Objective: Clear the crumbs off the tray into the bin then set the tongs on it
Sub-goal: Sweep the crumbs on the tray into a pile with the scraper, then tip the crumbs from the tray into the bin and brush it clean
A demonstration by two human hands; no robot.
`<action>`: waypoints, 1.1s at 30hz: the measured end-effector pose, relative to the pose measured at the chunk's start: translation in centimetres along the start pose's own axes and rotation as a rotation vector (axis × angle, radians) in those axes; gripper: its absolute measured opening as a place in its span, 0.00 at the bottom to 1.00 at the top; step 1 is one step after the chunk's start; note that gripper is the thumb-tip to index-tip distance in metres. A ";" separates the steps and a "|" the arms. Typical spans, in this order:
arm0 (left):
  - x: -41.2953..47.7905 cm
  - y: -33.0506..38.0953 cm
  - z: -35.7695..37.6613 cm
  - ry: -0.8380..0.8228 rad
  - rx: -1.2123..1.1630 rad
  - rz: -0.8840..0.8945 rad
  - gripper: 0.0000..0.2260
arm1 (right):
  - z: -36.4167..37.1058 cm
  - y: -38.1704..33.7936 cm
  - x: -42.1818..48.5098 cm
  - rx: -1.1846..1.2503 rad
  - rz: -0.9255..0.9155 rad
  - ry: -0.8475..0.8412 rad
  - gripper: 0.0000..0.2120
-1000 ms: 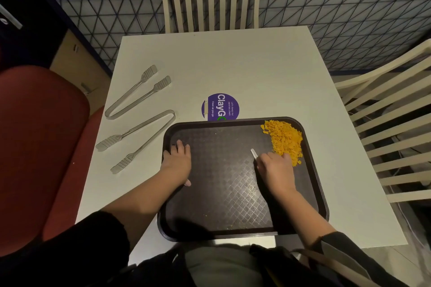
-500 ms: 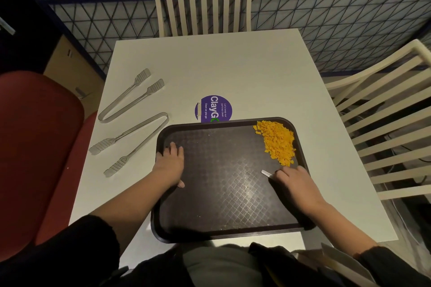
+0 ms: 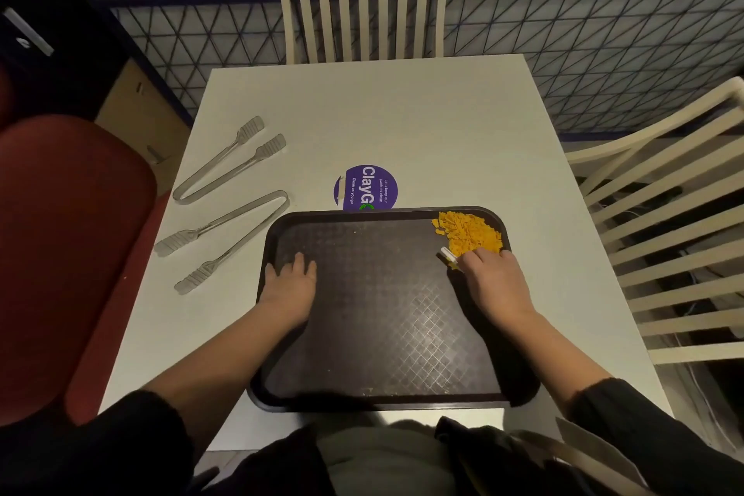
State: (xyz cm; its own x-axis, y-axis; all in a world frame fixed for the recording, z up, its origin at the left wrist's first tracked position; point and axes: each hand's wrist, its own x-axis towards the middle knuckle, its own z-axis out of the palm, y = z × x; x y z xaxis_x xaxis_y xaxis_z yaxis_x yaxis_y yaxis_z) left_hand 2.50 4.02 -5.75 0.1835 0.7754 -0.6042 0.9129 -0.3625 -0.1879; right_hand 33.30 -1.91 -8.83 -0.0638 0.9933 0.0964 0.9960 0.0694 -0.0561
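Crumbs sit in tray's far-right corner, touching my R hand, which grips a white strip; L hand lies flat.

I see a pale square counter, and on its near half lies a dark tray, whose far rim covers the lower edge of a round purple sticker that is stuck flat to the surface. To the left of the tray two metal tongs lie directly on the counter. The far tongs point their tips away from me, and the near tongs have their bend just beside the tray's far left corner.
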 end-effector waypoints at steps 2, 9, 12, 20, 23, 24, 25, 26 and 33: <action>-0.6 0.9 0.4 0.013 -0.066 -0.003 0.36 | 0.0 -1.0 1.3 0.049 0.069 0.037 0.09; -3.2 1.2 1.3 0.450 -0.457 -0.126 0.18 | -0.2 -2.2 4.2 0.076 0.175 -0.085 0.07; -4.7 0.4 2.6 0.688 -0.604 -0.253 0.16 | -0.2 -2.0 4.0 0.127 0.188 -0.039 0.06; -5.9 -0.5 6.7 0.470 -1.030 -0.633 0.17 | 0.4 -1.5 -1.3 0.212 0.119 0.043 0.08; -5.7 -0.5 6.9 0.476 -1.085 -0.682 0.12 | 0.9 -1.5 -1.9 0.193 0.090 0.002 0.08; -5.7 -0.5 6.8 0.475 -1.104 -0.698 0.11 | 0.9 -1.6 -2.1 0.196 0.099 -0.002 0.09; -5.8 -0.5 6.6 0.474 -1.129 -0.706 0.11 | 1.0 -1.7 -2.3 0.207 0.112 0.000 0.09; -5.9 -0.4 6.4 0.471 -1.160 -0.705 0.11 | 0.9 -1.8 -2.6 0.227 0.122 0.010 0.10; -7.0 -0.1 6.9 0.538 -1.237 -0.680 0.21 | 1.1 -0.6 -6.3 0.334 0.222 0.034 0.11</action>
State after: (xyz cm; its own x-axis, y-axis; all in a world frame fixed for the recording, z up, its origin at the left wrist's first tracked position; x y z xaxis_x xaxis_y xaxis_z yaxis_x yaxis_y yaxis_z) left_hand -1.42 -4.88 -6.85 -0.5301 0.8025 -0.2741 0.5491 0.5711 0.6102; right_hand 32.99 -8.08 -10.46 0.1580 0.9844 0.0778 0.9099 -0.1145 -0.3987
